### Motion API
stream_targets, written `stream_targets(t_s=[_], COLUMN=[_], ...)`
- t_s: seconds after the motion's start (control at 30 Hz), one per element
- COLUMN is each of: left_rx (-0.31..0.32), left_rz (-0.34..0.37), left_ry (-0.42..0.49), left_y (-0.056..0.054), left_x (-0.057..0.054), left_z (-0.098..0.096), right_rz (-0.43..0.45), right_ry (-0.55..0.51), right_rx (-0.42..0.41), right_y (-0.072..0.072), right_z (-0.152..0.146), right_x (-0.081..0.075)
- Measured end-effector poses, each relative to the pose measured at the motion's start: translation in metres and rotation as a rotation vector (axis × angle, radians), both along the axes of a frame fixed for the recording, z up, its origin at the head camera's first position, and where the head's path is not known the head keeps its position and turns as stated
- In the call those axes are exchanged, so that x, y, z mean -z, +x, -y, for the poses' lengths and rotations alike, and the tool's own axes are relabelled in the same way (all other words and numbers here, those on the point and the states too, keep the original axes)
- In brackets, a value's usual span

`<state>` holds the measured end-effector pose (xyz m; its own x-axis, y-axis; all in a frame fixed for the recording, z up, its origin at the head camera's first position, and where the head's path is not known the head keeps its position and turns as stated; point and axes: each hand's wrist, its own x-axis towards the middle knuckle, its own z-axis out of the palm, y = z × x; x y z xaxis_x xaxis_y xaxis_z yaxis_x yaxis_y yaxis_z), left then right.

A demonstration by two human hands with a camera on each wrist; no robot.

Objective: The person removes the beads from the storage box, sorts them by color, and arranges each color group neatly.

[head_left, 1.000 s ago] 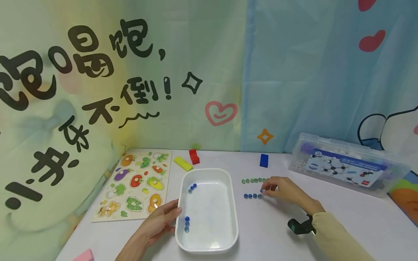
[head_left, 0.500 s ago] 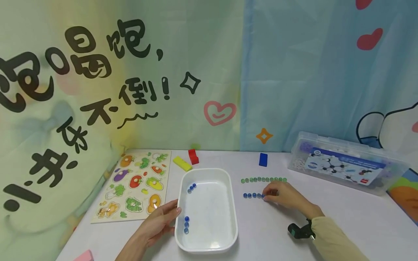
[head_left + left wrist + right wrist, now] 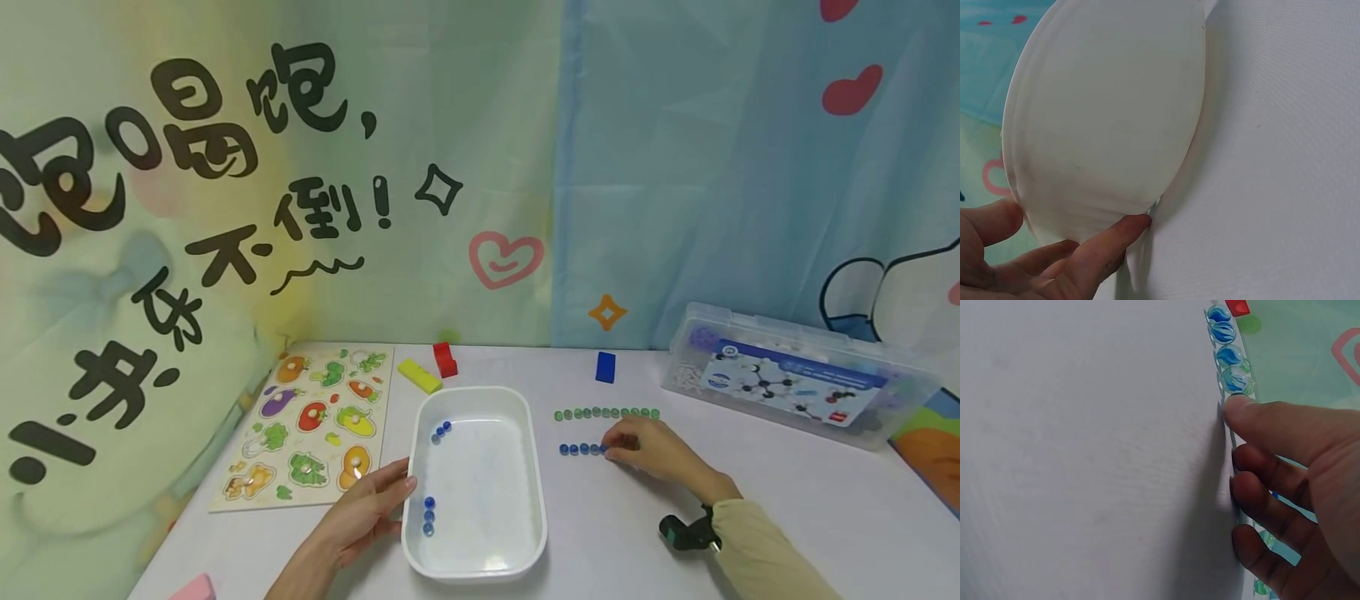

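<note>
My left hand [image 3: 369,508] grips the left side of a white plastic tray [image 3: 538,500], thumb at the rim and fingers against its outer wall [image 3: 1110,119]. Inside the tray, two small groups of blue marbles [image 3: 429,517] lie along the left side. To the right of it, my right hand [image 3: 651,450] pinches a blue marble at the right end of a short row of blue marbles [image 3: 574,450]. In the right wrist view the thumb [image 3: 1272,422] hides most of that marble, and the row's swirled marbles [image 3: 1230,356] line up beyond it.
Behind the blue row runs a longer row of green marbles [image 3: 596,412]. A vegetable puzzle board [image 3: 307,433] lies left. Yellow [image 3: 420,376], red [image 3: 445,360] and blue blocks [image 3: 606,367] sit at the back. A clear plastic box [image 3: 795,375] stands back right; a pink block [image 3: 193,587] is front left.
My right hand has moved slightly down and right, setting its blue marble against the row's right end, uncovering more green marbles. The left hand and tray stay put.
</note>
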<state>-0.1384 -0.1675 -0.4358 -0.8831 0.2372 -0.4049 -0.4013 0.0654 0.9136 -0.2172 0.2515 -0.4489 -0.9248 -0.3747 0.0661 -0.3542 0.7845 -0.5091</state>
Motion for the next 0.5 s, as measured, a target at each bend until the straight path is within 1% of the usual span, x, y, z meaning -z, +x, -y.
stream_targets(t_s=[0.07,0.17,0.3,0.4,0.5], left_rx=[-0.003,-0.009,-0.008,-0.007,-0.006], left_rz=[-0.001,-0.001,0.001,0.003,0.004], left_ry=[-0.003,-0.01,-0.013,-0.01,-0.008], left_y=[0.0,0.001,0.001,0.0,0.0], left_x=[0.0,-0.001,-0.001,-0.001,0.0], left_z=[-0.001,-0.001,-0.001,-0.001,-0.001], right_rz=[0.007,0.008,0.025,0.029,0.008], right_ry=[0.0,0.003,0.01,0.013,0.001], right_rx=[0.006,-0.013,-0.004,0.013,-0.001], right_y=[0.0,0.0,0.0,0.0,-0.001], right_z=[-0.001,-0.003,-0.006,-0.005,0.002], right_x=[-0.001,-0.003,-0.006,-0.012,-0.019])
